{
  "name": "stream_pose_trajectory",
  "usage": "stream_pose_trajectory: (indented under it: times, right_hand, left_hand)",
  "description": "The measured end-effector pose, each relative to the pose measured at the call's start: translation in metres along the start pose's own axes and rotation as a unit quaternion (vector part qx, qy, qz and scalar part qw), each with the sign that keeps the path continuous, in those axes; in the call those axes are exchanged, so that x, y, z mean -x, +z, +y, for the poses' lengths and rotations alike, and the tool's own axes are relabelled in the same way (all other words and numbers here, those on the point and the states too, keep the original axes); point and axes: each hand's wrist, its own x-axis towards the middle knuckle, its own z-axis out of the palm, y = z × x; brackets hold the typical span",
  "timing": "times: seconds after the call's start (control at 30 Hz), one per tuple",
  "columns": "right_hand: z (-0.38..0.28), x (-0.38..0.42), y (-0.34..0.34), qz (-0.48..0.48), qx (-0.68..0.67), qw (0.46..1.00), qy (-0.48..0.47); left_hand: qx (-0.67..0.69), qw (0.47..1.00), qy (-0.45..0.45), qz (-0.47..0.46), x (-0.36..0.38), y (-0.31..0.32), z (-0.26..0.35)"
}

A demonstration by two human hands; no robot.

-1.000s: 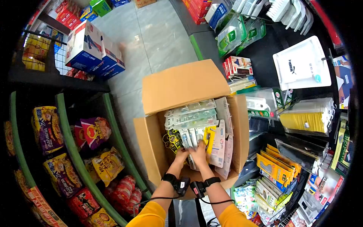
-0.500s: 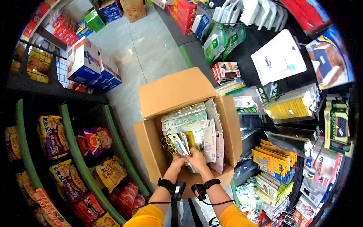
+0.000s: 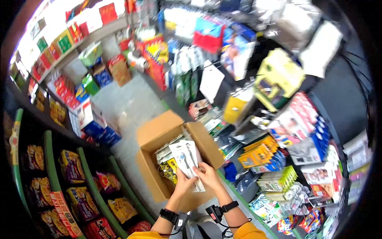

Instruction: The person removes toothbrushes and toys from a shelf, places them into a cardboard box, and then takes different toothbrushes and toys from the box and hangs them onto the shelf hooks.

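A few slim white packs [image 3: 184, 156] are up above the open cardboard box [image 3: 151, 179], fanned slightly apart, with long narrow contents I cannot identify. My left hand [image 3: 184, 184] is closed around their lower left side, thumb on top. At their right edge, my right hand [image 3: 209, 175] grips with thumb and fingers. Inside the box, yellow-and-black looped items [image 3: 168, 169] lie left of the packs. More clear and pale packs [image 3: 164, 153] lie behind; the held packs hide part of the contents.
To the right, a black display rack holds yellow hanging packs [image 3: 258, 151] and other packaged goods. Snack bags [image 3: 81, 201] fill the green-edged shelves on the left. Blue-and-white cartons [image 3: 95, 121] stand on the grey floor [image 3: 127, 95] beyond.
Both hands have lifted the white packs from inside the box to above it. The head view has swung right and up, so the box appears lower and more rack shows.
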Motion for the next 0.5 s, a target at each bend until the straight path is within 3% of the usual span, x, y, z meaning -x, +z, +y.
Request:
stream_pose_trajectory:
  times: [0.13,0.27,0.33,0.5]
  right_hand:
    - [-0.066,0.107,-0.075,0.078,0.056,0.991,-0.090]
    - [-0.073,0.201,-0.143,0.195,0.126,0.963,-0.138]
    - [-0.103,0.258,-0.170,0.256,0.122,0.950,-0.135]
    - [-0.120,0.357,-0.217,0.364,0.106,0.910,-0.165]
  left_hand:
    - [0.071,0.987,0.024,-0.139,0.078,0.064,0.074]
    - [0.052,0.963,0.060,-0.259,0.156,0.130,0.138]
    - [0.196,0.916,0.102,-0.334,0.181,0.167,0.141]
    - [0.176,0.863,0.119,-0.458,0.242,0.231,0.207]
